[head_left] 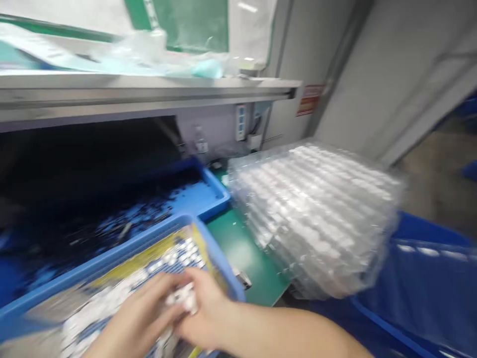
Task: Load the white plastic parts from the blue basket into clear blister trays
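Both my hands meet over a blue plastic bin (223,262) at the bottom of the view. My left hand (147,306) curls in from the left, and my right hand (204,308) closes from the right. Between them is a cluster of small white parts (185,297), blurred, their exact kind unclear. More small white pieces (188,253) lie in the bin, mixed with blue, above a yellow lining (141,256). Motion smears some fingertips.
Behind the bin is a blue tray (212,191) with many small dark pieces. Stacked clear plastic trays (309,209) stand at the right on the green tabletop (238,243). A shelf (149,94) crosses above. Blue containers (428,293) are at lower right.
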`<control>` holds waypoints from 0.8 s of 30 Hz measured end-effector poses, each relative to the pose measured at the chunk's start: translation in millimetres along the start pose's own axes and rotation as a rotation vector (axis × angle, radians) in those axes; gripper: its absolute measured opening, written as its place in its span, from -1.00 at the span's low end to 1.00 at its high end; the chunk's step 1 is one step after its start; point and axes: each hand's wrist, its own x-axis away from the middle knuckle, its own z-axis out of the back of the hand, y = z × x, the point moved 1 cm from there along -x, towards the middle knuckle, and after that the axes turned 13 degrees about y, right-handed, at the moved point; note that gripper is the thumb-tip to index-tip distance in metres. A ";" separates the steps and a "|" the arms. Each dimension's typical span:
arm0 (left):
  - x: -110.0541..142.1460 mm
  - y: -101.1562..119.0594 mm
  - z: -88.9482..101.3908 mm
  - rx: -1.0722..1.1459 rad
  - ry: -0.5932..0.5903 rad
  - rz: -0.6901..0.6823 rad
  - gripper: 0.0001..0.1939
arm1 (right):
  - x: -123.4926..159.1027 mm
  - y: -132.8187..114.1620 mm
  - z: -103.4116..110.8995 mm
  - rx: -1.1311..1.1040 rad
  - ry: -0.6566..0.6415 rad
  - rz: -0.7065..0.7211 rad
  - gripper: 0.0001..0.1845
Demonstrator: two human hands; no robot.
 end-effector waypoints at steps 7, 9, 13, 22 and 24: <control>-8.2 6.3 30.9 -0.149 -0.058 0.111 -0.83 | 22.8 -5.4 13.9 -0.050 -0.115 -0.011 -0.56; -8.6 5.7 34.3 -0.116 -0.081 0.151 -0.83 | 23.6 -4.4 14.7 -0.043 -0.110 -0.014 -0.53; -4.3 7.6 37.8 -0.245 -0.142 0.037 -0.86 | 22.1 -4.0 14.6 -0.081 -0.121 -0.003 -0.49; 11.6 -3.7 17.2 -0.441 -0.062 -0.433 -0.78 | 22.6 -5.8 13.0 -0.158 -0.138 -0.023 -0.46; 12.5 -7.0 13.8 -0.492 -0.033 -0.516 -0.77 | 22.9 -4.8 13.1 -0.138 -0.121 -0.016 -0.52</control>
